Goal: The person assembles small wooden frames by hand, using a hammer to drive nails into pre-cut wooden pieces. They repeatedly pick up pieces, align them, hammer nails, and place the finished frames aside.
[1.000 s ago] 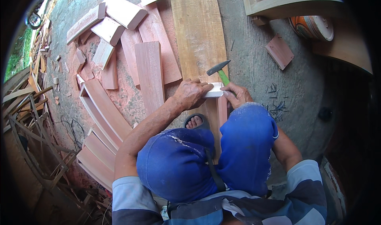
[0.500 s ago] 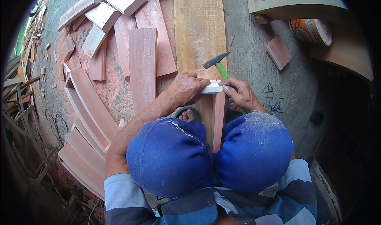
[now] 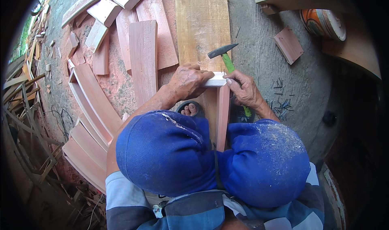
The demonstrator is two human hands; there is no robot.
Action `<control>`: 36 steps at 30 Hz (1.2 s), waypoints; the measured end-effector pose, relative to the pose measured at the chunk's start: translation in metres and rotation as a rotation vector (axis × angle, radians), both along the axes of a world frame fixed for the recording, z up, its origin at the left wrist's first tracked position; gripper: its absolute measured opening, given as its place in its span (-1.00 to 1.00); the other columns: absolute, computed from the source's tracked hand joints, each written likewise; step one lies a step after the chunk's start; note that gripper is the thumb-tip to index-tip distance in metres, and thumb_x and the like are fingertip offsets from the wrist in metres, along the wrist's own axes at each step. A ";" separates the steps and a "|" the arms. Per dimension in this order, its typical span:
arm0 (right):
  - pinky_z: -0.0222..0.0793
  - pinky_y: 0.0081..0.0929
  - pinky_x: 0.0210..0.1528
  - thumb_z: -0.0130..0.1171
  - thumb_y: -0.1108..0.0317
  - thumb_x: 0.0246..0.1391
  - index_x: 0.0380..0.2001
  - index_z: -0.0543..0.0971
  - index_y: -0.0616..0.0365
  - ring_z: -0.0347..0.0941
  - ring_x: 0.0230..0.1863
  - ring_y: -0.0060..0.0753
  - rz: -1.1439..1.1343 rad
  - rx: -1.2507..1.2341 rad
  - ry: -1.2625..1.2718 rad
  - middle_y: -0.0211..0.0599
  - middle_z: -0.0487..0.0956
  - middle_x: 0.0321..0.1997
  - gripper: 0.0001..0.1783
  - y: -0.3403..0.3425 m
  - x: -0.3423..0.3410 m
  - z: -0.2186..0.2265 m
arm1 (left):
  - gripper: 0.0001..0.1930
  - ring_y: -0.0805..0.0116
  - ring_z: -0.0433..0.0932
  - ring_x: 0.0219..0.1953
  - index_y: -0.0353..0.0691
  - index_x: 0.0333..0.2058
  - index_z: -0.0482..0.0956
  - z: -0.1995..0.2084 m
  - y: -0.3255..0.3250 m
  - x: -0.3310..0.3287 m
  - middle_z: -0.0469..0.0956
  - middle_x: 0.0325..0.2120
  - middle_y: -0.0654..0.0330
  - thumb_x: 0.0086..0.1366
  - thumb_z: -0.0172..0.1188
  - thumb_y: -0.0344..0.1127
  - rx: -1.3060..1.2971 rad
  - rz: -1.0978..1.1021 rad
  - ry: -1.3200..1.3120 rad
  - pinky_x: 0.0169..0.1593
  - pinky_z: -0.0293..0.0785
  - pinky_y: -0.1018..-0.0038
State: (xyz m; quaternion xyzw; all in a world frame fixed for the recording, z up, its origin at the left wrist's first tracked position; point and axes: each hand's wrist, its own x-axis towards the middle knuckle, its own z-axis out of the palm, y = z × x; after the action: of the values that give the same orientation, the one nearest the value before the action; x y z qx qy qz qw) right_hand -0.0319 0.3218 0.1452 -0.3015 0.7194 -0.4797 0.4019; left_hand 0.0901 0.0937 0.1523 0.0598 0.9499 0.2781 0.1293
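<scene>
My left hand (image 3: 187, 82) is closed over the left end of a short pale wood block (image 3: 215, 80). Under the block's right end, a reddish wood strip (image 3: 222, 118) runs down between my knees, forming a corner with it. My right hand (image 3: 245, 91) has the hammer (image 3: 227, 62) by its green handle, the dark head pointing away from me above the block. Its thumb and forefinger are pinched at the block's right end, close to thin upright nails. Whether the fingertips touch a nail cannot be made out.
A long yellowish plank (image 3: 202, 23) lies ahead. Reddish boards (image 3: 144, 59) are piled left of it, near curved wooden frames (image 3: 95, 96). Loose nails (image 3: 282, 106) lie on the concrete at right. Farther right are a nailed wood piece (image 3: 289, 45) and an orange bucket (image 3: 320, 23).
My right hand and the hammer have shifted slightly, its fingers still at the block's end. My left hand keeps its grip. The view has moved a little and my knees have spread outward.
</scene>
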 end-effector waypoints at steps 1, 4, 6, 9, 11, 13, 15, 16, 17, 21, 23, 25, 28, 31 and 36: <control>0.52 -0.45 -0.30 0.15 0.31 0.42 -0.06 0.64 0.25 0.57 -0.39 -0.54 -0.023 0.026 -0.125 -0.30 0.61 -0.38 -0.77 0.001 0.000 0.002 | -0.73 0.08 0.71 -0.23 -0.07 -0.19 0.60 0.002 0.000 -0.001 0.72 -0.35 0.17 0.13 0.41 -0.27 0.002 0.004 -0.008 -0.08 0.60 0.16; 0.50 -0.52 -0.37 0.14 0.27 0.45 -0.04 0.63 0.23 0.54 -0.46 -0.62 -0.065 0.070 -0.372 -0.39 0.60 -0.41 -0.75 0.003 0.000 0.005 | -0.72 0.08 0.71 -0.22 -0.07 -0.19 0.59 0.010 0.000 -0.003 0.71 -0.35 0.16 0.12 0.43 -0.26 -0.024 0.004 -0.082 -0.09 0.59 0.16; 0.48 -0.56 -0.42 0.14 0.24 0.47 -0.04 0.63 0.22 0.51 -0.50 -0.67 -0.066 0.059 -0.364 -0.43 0.58 -0.42 -0.74 0.004 0.001 -0.001 | -0.71 0.09 0.70 -0.22 -0.07 -0.19 0.60 0.010 -0.001 -0.004 0.71 -0.36 0.16 0.12 0.43 -0.25 -0.031 0.004 -0.071 -0.09 0.59 0.16; 0.51 -0.48 -0.33 0.13 0.28 0.45 -0.03 0.63 0.23 0.57 -0.42 -0.57 -0.068 0.026 -0.276 -0.36 0.61 -0.39 -0.75 0.005 0.007 -0.008 | -0.71 0.10 0.70 -0.22 -0.06 -0.18 0.60 0.010 -0.001 -0.004 0.71 -0.37 0.16 0.13 0.43 -0.23 -0.043 -0.003 -0.082 -0.10 0.59 0.16; 0.53 -0.42 -0.24 0.13 0.30 0.44 -0.04 0.63 0.23 0.60 -0.33 -0.48 -0.069 -0.025 -0.111 -0.28 0.62 -0.35 -0.77 0.005 0.009 -0.013 | -0.71 0.10 0.71 -0.23 -0.06 -0.17 0.61 0.011 -0.002 -0.005 0.71 -0.38 0.16 0.13 0.43 -0.23 -0.054 -0.011 -0.092 -0.11 0.59 0.16; 0.53 -0.37 -0.16 0.13 0.32 0.42 -0.05 0.62 0.23 0.62 -0.26 -0.40 -0.088 -0.060 -0.014 -0.22 0.63 -0.32 -0.78 0.006 0.014 -0.014 | -0.70 0.11 0.71 -0.23 -0.05 -0.15 0.61 0.012 -0.002 -0.006 0.71 -0.37 0.16 0.14 0.43 -0.23 -0.058 -0.017 -0.100 -0.12 0.60 0.16; 0.52 -0.33 -0.09 0.14 0.33 0.41 -0.06 0.61 0.23 0.63 -0.19 -0.33 -0.132 -0.098 0.022 -0.16 0.64 -0.28 -0.79 0.005 0.021 -0.014 | -0.69 0.11 0.71 -0.24 -0.05 -0.14 0.62 0.007 0.000 -0.002 0.71 -0.38 0.15 0.14 0.43 -0.23 -0.027 -0.002 -0.021 -0.12 0.60 0.16; 0.52 -0.34 -0.09 0.14 0.32 0.41 -0.07 0.61 0.22 0.63 -0.20 -0.34 -0.155 -0.104 0.032 -0.16 0.64 -0.28 -0.79 0.003 0.024 -0.016 | -0.69 0.11 0.71 -0.25 -0.05 -0.14 0.62 0.006 0.000 -0.001 0.71 -0.39 0.15 0.14 0.44 -0.23 -0.014 0.006 0.019 -0.13 0.60 0.16; 0.52 -0.35 -0.09 0.14 0.32 0.41 -0.07 0.61 0.22 0.63 -0.20 -0.35 -0.177 -0.110 0.043 -0.17 0.64 -0.28 -0.80 0.003 0.027 -0.018 | -0.69 0.11 0.71 -0.25 -0.04 -0.13 0.62 0.005 -0.001 0.000 0.71 -0.39 0.15 0.14 0.44 -0.23 -0.016 0.005 0.006 -0.13 0.60 0.17; 0.52 -0.35 -0.09 0.15 0.30 0.41 -0.07 0.61 0.21 0.63 -0.20 -0.35 -0.229 -0.105 0.039 -0.21 0.64 -0.30 -0.79 0.001 0.032 -0.019 | -0.57 0.10 0.71 -0.25 0.01 0.00 0.62 0.003 -0.004 -0.003 0.71 -0.37 0.13 0.14 0.47 -0.21 -0.027 -0.022 -0.073 -0.13 0.60 0.17; 0.51 -0.37 -0.14 0.15 0.29 0.41 -0.07 0.61 0.21 0.61 -0.26 -0.39 -0.256 -0.037 -0.114 -0.27 0.63 -0.33 -0.79 0.004 0.035 -0.021 | -0.53 0.10 0.72 -0.24 0.03 0.05 0.62 0.000 -0.003 0.000 0.72 -0.36 0.12 0.14 0.47 -0.20 -0.036 -0.035 -0.101 -0.12 0.61 0.16; 0.50 -0.42 -0.23 0.15 0.27 0.42 -0.07 0.61 0.19 0.58 -0.33 -0.48 -0.263 0.012 -0.204 -0.34 0.61 -0.35 -0.79 0.003 0.031 -0.020 | -0.55 0.10 0.72 -0.23 0.02 0.04 0.61 0.002 -0.003 -0.002 0.73 -0.37 0.11 0.15 0.46 -0.20 -0.047 -0.036 -0.083 -0.12 0.61 0.16; 0.44 -0.55 -0.43 0.14 0.24 0.44 -0.06 0.61 0.15 0.51 -0.44 -0.66 -0.255 0.069 -0.300 -0.45 0.58 -0.39 -0.78 0.002 0.029 -0.012 | -0.59 0.11 0.72 -0.22 0.00 0.00 0.61 0.000 -0.006 -0.003 0.74 -0.35 0.09 0.15 0.46 -0.20 -0.035 -0.055 -0.076 -0.12 0.61 0.16; 0.37 -0.68 -0.58 0.12 0.21 0.46 -0.01 0.61 0.11 0.47 -0.49 -0.77 -0.283 0.049 -0.485 -0.52 0.54 -0.39 -0.76 0.004 0.026 -0.009 | -0.60 0.10 0.72 -0.21 -0.01 -0.02 0.60 0.000 -0.006 -0.004 0.75 -0.32 0.09 0.16 0.45 -0.21 -0.040 -0.068 -0.089 -0.13 0.61 0.16; 0.37 -0.72 -0.62 0.13 0.18 0.46 0.08 0.61 0.12 0.48 -0.50 -0.75 -0.325 -0.052 -0.616 -0.55 0.54 -0.37 -0.69 0.013 0.022 -0.020 | -0.60 0.11 0.73 -0.21 -0.01 -0.01 0.60 -0.001 -0.008 -0.005 0.75 -0.36 0.11 0.17 0.45 -0.21 -0.049 -0.087 -0.031 -0.13 0.61 0.18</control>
State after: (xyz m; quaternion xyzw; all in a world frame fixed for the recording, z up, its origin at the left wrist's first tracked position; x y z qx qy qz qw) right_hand -0.0102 0.3346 0.1251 -0.0341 0.5905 -0.6241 0.5106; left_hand 0.0854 0.0862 0.1514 0.0938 0.9509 0.2496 0.1572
